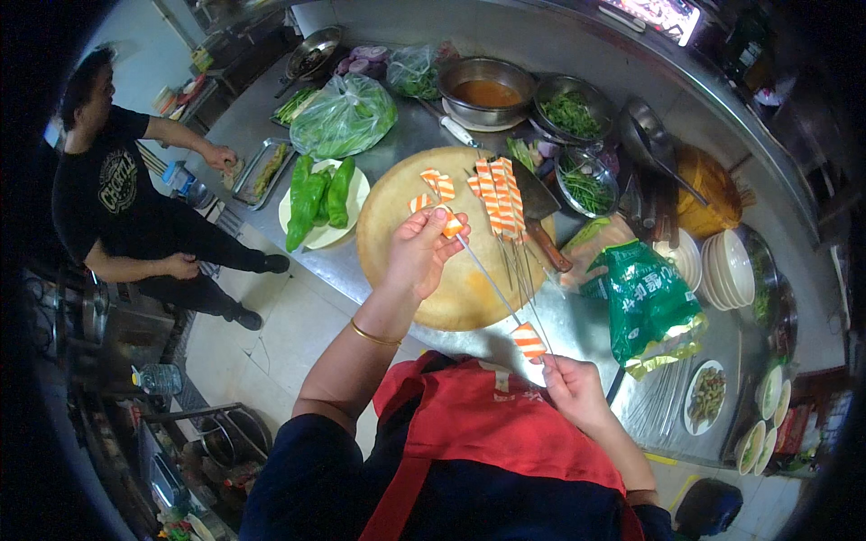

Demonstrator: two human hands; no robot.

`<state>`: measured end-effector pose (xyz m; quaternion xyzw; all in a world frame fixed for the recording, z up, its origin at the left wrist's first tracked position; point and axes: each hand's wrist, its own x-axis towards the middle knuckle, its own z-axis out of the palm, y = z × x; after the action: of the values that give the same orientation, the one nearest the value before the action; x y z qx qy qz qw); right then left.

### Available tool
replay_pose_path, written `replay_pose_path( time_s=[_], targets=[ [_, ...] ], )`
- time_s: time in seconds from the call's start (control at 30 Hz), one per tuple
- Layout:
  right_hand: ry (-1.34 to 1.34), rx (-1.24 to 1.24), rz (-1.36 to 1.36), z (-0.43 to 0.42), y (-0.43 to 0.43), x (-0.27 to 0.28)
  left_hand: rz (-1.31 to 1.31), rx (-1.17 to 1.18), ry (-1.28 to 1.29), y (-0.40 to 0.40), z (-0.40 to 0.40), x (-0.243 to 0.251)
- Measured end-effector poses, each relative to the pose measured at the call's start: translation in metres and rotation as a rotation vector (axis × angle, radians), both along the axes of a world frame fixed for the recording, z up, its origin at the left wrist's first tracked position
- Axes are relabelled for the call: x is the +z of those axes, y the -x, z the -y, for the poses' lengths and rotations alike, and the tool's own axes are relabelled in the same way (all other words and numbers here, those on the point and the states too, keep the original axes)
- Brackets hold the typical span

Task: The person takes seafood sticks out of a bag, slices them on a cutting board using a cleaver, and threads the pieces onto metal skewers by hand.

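Observation:
My left hand (pixel 425 247) pinches an orange-and-white striped food piece (pixel 452 224) at the far end of a thin metal skewer (pixel 492 283). Near the skewer's other end, another striped piece (pixel 528 340) is threaded, close to my right hand (pixel 572 385), whose fingers grip that end. Below my hands' line of reach lies a round cutting board (pixel 433 308). Several loose striped pieces (pixel 438 184) lie on its far left part. Filled skewers (pixel 499 199) rest side by side at its far right, beside a cleaver (pixel 549 247) with a wooden handle.
Left of the board, a plate (pixel 318 237) holds green peppers (pixel 308 203). Behind stand a bagged green vegetable (pixel 345 118) and a metal bowl of reddish liquid (pixel 487 91). A green package (pixel 646 304) and bare skewers (pixel 656 399) lie right. Another person (pixel 115 182) stands left, one hand near a tray (pixel 254 197).

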<state>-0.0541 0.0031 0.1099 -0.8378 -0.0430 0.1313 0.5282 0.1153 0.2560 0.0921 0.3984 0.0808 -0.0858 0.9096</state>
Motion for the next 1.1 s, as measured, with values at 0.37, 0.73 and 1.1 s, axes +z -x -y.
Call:
replay_pose_path(
  time_s=[0.37, 0.73, 1.1],
  targets=[
    [-0.053, -0.055, 0.044, -0.018, -0.022, -0.013, -0.089, -0.239, 0.095, 0.018, 0.038, -0.029],
    [-0.301, -0.340, -0.088, -0.004, -0.029, -0.021, 0.585, -0.081, -1.826, -0.115, -0.057, -0.096],
    [-0.258, -0.245, -0.123, -0.009, -0.018, -0.021, 0.529, -0.259, -1.836, -0.116, -0.061, -0.106]
  ],
)
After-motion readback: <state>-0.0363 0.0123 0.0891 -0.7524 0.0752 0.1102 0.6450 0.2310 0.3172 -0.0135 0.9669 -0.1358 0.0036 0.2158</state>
